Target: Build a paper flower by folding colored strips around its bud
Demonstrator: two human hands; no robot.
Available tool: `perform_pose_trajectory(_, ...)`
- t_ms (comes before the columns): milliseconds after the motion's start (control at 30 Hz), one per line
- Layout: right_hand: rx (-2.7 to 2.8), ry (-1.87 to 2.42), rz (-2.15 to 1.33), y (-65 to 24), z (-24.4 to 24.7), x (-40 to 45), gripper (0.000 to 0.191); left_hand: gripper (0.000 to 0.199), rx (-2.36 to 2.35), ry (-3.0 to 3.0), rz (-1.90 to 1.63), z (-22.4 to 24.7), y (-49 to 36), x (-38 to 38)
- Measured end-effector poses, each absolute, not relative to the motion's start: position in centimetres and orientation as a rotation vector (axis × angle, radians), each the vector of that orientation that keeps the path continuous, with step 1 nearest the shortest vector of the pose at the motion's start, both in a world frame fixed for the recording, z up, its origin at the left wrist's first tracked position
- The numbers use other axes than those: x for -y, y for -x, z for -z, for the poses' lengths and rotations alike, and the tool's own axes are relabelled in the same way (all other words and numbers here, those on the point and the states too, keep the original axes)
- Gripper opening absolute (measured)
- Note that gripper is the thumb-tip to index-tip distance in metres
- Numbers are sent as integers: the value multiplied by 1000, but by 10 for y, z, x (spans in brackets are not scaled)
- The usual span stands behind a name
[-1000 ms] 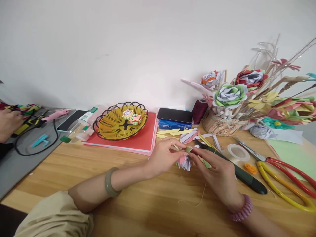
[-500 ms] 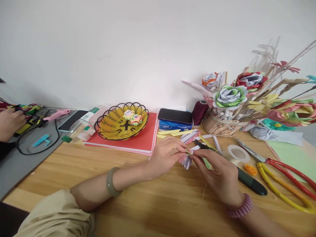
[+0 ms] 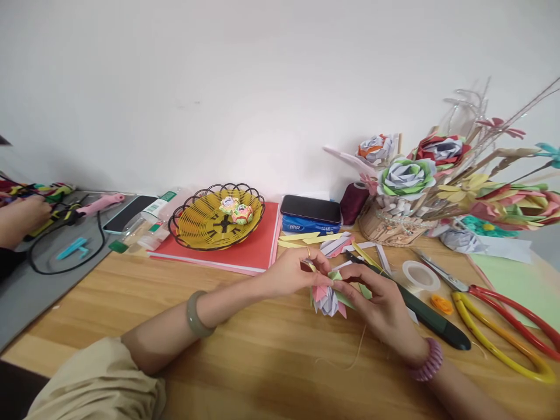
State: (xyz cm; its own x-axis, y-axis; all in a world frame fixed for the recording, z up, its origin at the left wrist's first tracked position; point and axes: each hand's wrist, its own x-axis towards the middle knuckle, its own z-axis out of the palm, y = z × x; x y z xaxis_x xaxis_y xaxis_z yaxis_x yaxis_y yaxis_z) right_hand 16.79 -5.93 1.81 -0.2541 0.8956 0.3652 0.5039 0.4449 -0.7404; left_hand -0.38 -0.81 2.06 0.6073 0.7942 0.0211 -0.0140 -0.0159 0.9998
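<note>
Between my hands, over the wooden table, is a small folded paper flower in white, pink and green. My left hand pinches its upper left edge with thumb and finger. Opposite, my right hand grips the green paper at its top right. Just behind lie yellow paper strips and a striped folded paper piece. A dark green cutter passes behind my right hand. Loose thread lies on the table below the flower.
Yellow basket with two paper flowers sits on red paper. A phone rests on a blue pack. At right are tape, scissors and a flower pot. Another person's hand is far left.
The paper flower has turned and shows more of its pink and green petals below my fingers. My left fingers have spread into a raised arch.
</note>
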Motion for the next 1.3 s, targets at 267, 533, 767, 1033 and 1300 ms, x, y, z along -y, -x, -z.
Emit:
perform_pose_trajectory(267,1713,1192,-1134,-167,-22,57,21,33,-725,-1330,-643,-19,6,6)
perform_pose_trajectory(533,1677,1198,-1228,-166,-18,57,22,29,-820,-1300,-523,-26,9,4)
perform_pose_trajectory(767,1621,1195,-1311,-165,-19,56,25,27,-695,-1221,-454,-29,9,4)
perform_pose_trajectory(1033,1575,1211,-1333,-166,-17,54,26,26,-770,-1105,-547,-21,7,2)
perform_pose_trajectory(1300,1550,1232,-1282,-166,-14,54,23,23,-818,-1096,-568,-18,6,2)
